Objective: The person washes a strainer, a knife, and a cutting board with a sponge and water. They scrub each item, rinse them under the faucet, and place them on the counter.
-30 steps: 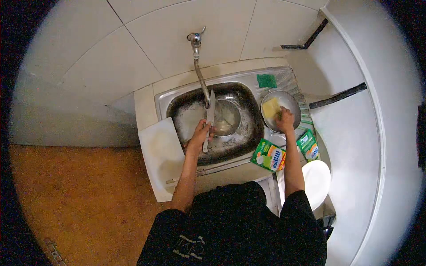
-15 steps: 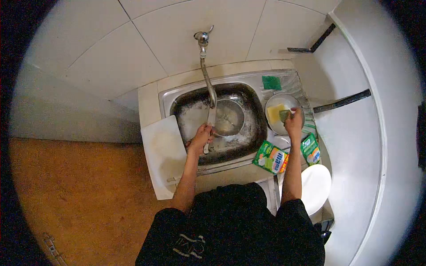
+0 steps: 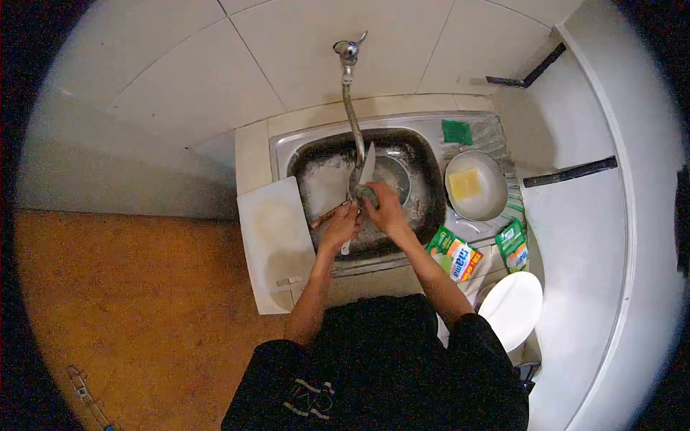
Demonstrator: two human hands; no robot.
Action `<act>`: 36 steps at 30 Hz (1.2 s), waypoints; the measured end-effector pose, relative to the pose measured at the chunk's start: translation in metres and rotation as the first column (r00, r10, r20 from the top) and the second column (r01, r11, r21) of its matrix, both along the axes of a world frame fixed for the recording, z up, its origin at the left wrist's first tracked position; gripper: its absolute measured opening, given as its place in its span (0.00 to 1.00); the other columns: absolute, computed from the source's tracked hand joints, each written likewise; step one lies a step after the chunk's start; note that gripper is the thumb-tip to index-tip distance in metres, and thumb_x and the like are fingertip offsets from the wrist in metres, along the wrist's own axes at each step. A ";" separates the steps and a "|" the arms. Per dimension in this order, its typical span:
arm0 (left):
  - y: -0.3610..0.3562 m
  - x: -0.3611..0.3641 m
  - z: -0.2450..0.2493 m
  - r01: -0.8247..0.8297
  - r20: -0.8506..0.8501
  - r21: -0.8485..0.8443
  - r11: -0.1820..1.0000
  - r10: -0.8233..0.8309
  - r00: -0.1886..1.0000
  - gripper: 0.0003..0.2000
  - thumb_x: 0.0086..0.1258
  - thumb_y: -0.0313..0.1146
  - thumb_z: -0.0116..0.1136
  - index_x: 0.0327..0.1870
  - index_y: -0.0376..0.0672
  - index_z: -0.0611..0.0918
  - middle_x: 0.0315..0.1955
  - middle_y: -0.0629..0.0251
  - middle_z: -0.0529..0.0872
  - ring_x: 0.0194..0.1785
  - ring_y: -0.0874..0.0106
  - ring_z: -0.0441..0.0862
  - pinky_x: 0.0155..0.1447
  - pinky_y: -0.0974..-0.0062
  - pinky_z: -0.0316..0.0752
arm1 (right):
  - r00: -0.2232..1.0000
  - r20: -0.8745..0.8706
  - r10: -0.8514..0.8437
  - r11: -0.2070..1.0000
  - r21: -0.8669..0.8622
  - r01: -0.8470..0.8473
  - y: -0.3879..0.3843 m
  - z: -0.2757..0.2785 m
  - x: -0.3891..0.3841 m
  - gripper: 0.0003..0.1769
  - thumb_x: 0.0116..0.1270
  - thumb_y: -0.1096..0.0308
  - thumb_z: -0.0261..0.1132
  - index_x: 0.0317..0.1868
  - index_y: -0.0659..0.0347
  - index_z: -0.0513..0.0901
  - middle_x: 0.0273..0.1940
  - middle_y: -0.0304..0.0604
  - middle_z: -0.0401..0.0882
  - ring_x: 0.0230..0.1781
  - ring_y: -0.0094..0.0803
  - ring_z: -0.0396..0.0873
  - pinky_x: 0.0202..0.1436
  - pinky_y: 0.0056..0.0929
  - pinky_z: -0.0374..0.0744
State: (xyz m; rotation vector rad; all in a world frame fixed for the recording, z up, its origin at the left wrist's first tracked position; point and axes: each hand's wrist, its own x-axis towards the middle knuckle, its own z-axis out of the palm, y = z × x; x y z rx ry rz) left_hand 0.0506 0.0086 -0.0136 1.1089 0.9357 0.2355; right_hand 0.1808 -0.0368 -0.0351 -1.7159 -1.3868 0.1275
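Note:
Over the sink (image 3: 327, 269), my left hand (image 3: 342, 228) is closed round the handle of a knife (image 3: 369, 165), whose blade points up beside the hose of the tap. A second, brownish handle sticks out to the left of that hand. My right hand (image 3: 387, 208) presses a green scrubber (image 3: 367, 194) against the knife near the base of its blade. Behind the hands, a round metal pot (image 3: 401, 179) sits in the basin, partly covered by the knife and fingers.
On the right drainboard a bowl (image 3: 496, 188) holds a yellow sponge (image 3: 465, 184), with a green pad (image 3: 456, 131) behind. Two green packets (image 3: 454, 257) (image 3: 512, 248) and a white plate (image 3: 512, 309) are at the right. A white cutting board (image 3: 273, 223) lies left of the basin.
My right hand has moved left from the bowl to the knife, carrying the green scrubber. The yellow sponge stays in the bowl. The camera view has shifted slightly.

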 end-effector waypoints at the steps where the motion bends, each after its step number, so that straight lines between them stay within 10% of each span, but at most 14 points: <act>1: 0.002 -0.002 -0.002 -0.002 -0.004 -0.003 1.000 0.002 1.000 0.14 0.68 0.49 0.39 0.33 0.47 0.65 0.19 0.74 0.65 0.15 0.84 0.58 0.17 0.85 0.56 | 0.997 -0.069 0.034 0.998 -0.045 -0.037 0.006 0.001 -0.003 0.14 0.54 0.72 0.59 0.42 0.63 0.72 0.38 0.52 0.73 0.34 0.45 0.74 0.37 0.34 0.72; 4: 0.007 -0.007 -0.003 0.009 -0.011 -0.147 0.989 -0.011 1.000 0.15 0.67 0.51 0.39 0.32 0.48 0.65 0.17 0.74 0.64 0.14 0.84 0.57 0.16 0.85 0.54 | 0.995 -0.065 0.076 0.987 -0.135 -0.084 0.017 -0.010 -0.002 0.13 0.54 0.72 0.59 0.41 0.65 0.73 0.38 0.53 0.73 0.32 0.47 0.74 0.34 0.38 0.73; 7: 0.007 -0.015 -0.012 0.065 -0.045 0.189 0.980 -0.058 0.997 0.16 0.67 0.52 0.39 0.32 0.48 0.65 0.14 0.75 0.62 0.14 0.84 0.57 0.15 0.86 0.53 | 0.986 0.056 0.154 0.972 -0.187 -0.141 0.016 -0.012 -0.008 0.13 0.53 0.72 0.59 0.40 0.66 0.73 0.38 0.54 0.73 0.31 0.48 0.74 0.34 0.40 0.73; 9: 0.004 -0.016 -0.006 -0.039 -0.080 -0.094 0.995 0.031 0.996 0.17 0.66 0.54 0.38 0.31 0.48 0.66 0.13 0.76 0.60 0.14 0.84 0.57 0.16 0.86 0.52 | 0.971 0.104 0.216 0.958 -0.212 -0.190 0.012 -0.004 -0.003 0.13 0.53 0.73 0.59 0.40 0.67 0.73 0.37 0.55 0.73 0.32 0.48 0.74 0.34 0.41 0.73; 12: 0.005 -0.013 0.005 0.049 -0.043 -0.166 0.985 -0.057 0.997 0.19 0.65 0.55 0.39 0.32 0.47 0.68 0.13 0.76 0.61 0.14 0.84 0.57 0.16 0.86 0.52 | 0.975 -0.102 0.198 0.971 -0.113 -0.209 0.013 -0.001 0.003 0.12 0.53 0.74 0.58 0.40 0.66 0.73 0.37 0.56 0.73 0.34 0.50 0.74 0.35 0.42 0.73; 15: 0.009 -0.015 -0.007 0.064 -0.036 -0.125 0.990 -0.069 0.997 0.21 0.64 0.57 0.38 0.33 0.45 0.69 0.14 0.76 0.61 0.14 0.84 0.57 0.17 0.85 0.53 | 0.950 0.117 0.288 0.908 -0.348 -0.233 0.008 -0.018 0.001 0.13 0.52 0.76 0.56 0.41 0.66 0.73 0.36 0.56 0.72 0.35 0.53 0.73 0.36 0.42 0.73; 18: 0.005 -0.012 0.001 0.055 -0.031 -0.216 0.975 -0.063 0.998 0.22 0.65 0.57 0.37 0.35 0.43 0.69 0.14 0.77 0.61 0.14 0.84 0.56 0.17 0.84 0.53 | 0.975 0.003 0.220 0.974 -0.053 -0.220 0.006 -0.022 0.013 0.15 0.50 0.77 0.55 0.42 0.65 0.71 0.34 0.55 0.71 0.34 0.54 0.71 0.36 0.42 0.72; 20: 0.009 -0.013 -0.009 0.033 -0.080 -0.154 0.987 -0.046 0.996 0.23 0.64 0.57 0.37 0.34 0.42 0.69 0.15 0.77 0.61 0.14 0.84 0.56 0.17 0.84 0.53 | 0.833 -0.498 0.239 0.949 -0.059 -0.308 0.001 -0.008 0.003 0.15 0.48 0.78 0.55 0.41 0.65 0.72 0.31 0.55 0.69 0.34 0.55 0.70 0.36 0.43 0.71; 21: 0.009 -0.013 -0.012 0.018 -0.127 -0.097 0.995 -0.030 0.991 0.24 0.64 0.58 0.37 0.34 0.42 0.69 0.15 0.77 0.61 0.14 0.84 0.55 0.17 0.84 0.53 | 0.956 -0.103 0.276 0.955 -0.085 -0.285 0.000 -0.015 0.000 0.13 0.46 0.79 0.56 0.36 0.65 0.72 0.29 0.56 0.69 0.34 0.54 0.70 0.34 0.43 0.70; 36: 0.008 -0.006 0.004 0.040 -0.142 -0.213 0.976 -0.071 0.987 0.22 0.62 0.61 0.38 0.42 0.51 0.64 0.14 0.78 0.60 0.15 0.84 0.55 0.16 0.85 0.53 | 0.953 0.013 0.301 0.948 -0.112 -0.298 -0.009 0.011 0.003 0.07 0.47 0.79 0.56 0.29 0.65 0.70 0.26 0.55 0.68 0.26 0.55 0.70 0.28 0.40 0.69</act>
